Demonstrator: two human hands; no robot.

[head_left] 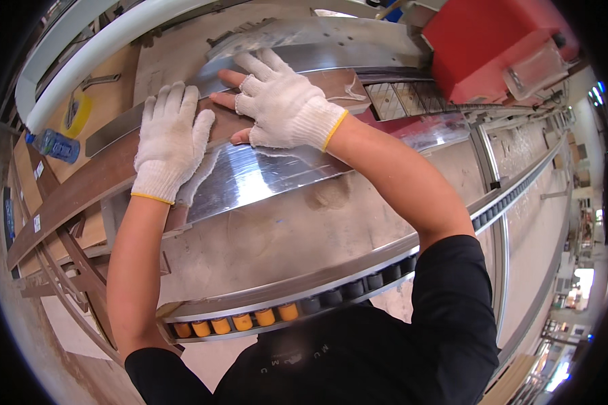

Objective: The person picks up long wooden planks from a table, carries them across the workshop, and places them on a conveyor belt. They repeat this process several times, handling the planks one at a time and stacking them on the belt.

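Note:
Both my hands wear white knitted gloves with yellow cuffs. My left hand (pixel 169 140) lies flat on a long brown board (pixel 81 197), fingers stretched out and pointing away from me. Farther right, my right hand (pixel 277 101) rests palm down over the same board, its fingers spread to the left. Several of its fingertips are bare, out of the glove. Just on the near side of the board is a shiny metal plate (pixel 250 179), with ragged pale edges showing beside both hands. Another metal strip (pixel 317 57) runs along the far side. Neither hand grips anything that shows.
A red machine housing (pixel 486 50) stands at the far right. Nearer me runs a rail of orange and black rollers (pixel 242 321). At left are a plastic bottle (pixel 56 146), a yellow tape roll (pixel 78 115), a wrench (pixel 101 80) and a curved white tube (pixel 74 57).

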